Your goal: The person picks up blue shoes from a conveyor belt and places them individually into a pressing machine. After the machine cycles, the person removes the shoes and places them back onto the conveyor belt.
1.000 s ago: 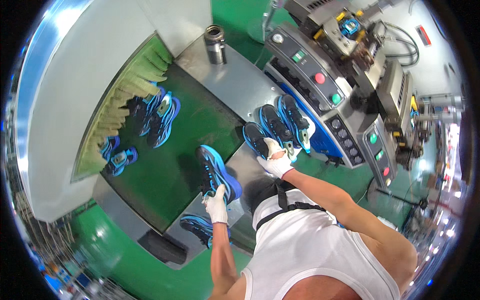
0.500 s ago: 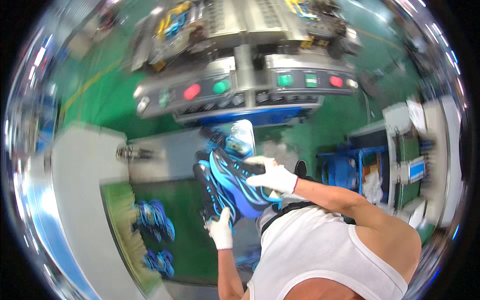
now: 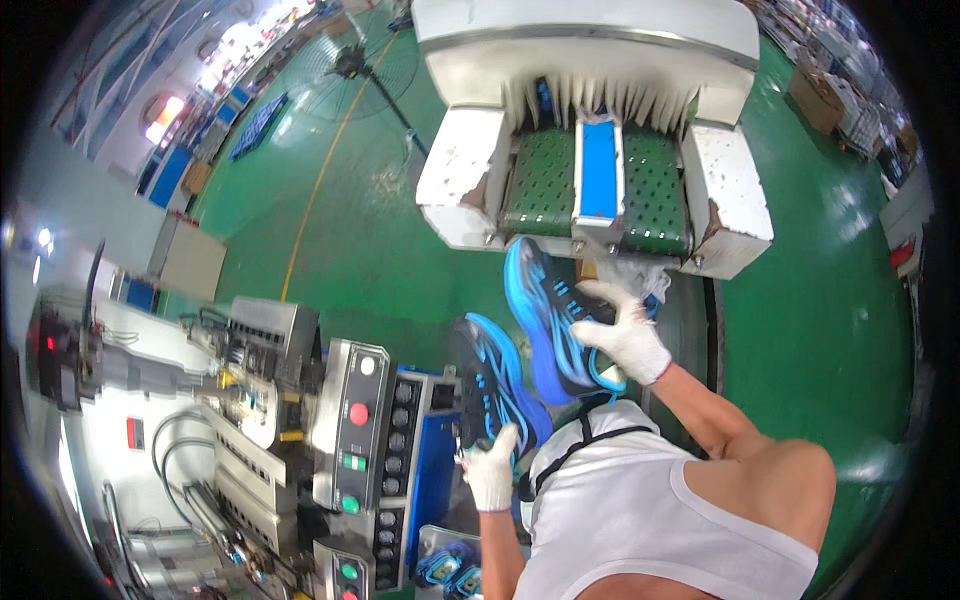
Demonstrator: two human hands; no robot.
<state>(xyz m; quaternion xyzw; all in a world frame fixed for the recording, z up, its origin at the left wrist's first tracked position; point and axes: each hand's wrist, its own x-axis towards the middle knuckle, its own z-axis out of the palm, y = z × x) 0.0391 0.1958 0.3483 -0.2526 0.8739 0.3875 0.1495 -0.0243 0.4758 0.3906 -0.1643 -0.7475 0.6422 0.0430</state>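
I hold two black sneakers with bright blue trim and purple-blue soles, side by side in front of my body with their toes pointing away. My left hand, in a white glove, is closed on the heel end of the left sneaker. Around the upper of the right sneaker my gloved right hand is closed, gripping from its right side. That shoe sits slightly farther forward than the other. The palm-side fingers of my left hand are mostly hidden.
Ahead stands a white conveyor machine with a strip curtain and perforated green belts, split by a blue panel. A control panel with coloured buttons is close on the left. More blue shoes lie at lower left. A pedestal fan stands farther off.
My view has turned right, from the button-panel machine to the conveyor machine. Both sneakers came along in my hands, and they are now farther apart.
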